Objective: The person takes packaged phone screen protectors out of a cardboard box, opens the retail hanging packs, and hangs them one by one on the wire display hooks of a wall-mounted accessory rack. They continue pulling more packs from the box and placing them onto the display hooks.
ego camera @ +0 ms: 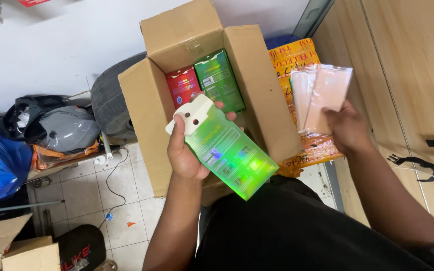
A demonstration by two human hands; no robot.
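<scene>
An open brown cardboard box (149,108) rests on the person's lap, flaps raised. Inside it, against the far wall, stand a green glossy packet (219,80) and, left of it, a red glossy packet (182,85). Just right of the box lies an orange printed plastic bag (297,57). Above the box's near edge, the left hand (187,153) grips a flat green holographic retail packet with a white hang tab (227,148). Right of the box, the right hand (348,128) clasps two pale pink clear-wrapped packets (320,95).
</scene>
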